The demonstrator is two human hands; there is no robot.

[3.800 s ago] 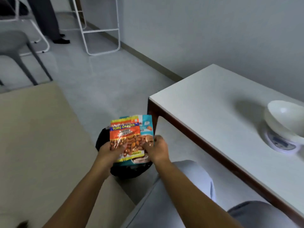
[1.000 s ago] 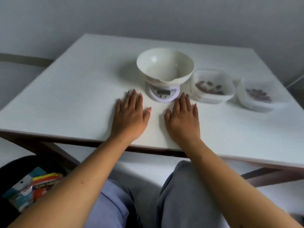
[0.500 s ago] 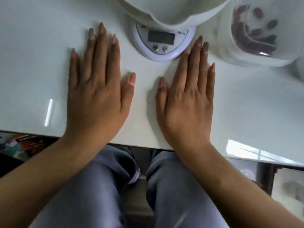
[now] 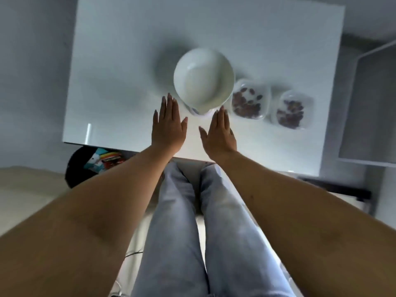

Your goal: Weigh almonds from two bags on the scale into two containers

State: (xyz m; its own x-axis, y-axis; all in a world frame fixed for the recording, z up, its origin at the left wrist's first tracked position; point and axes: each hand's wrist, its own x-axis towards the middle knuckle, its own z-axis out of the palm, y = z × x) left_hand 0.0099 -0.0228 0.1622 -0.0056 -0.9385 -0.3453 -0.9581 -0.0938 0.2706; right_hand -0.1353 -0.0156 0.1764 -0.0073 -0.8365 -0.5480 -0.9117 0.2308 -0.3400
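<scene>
Head view: both hands, left and right, were laid flat on the surface, fingers spread, holding nothing. Almonds were kept in two containers beside the scale bowl. That bowl could be knocked over by a careless lift.

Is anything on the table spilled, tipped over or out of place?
Nothing stands out. The white bowl sits upright and empty on the scale, both containers hold their almonds with none scattered on the table, and both hands lie flat.
</scene>
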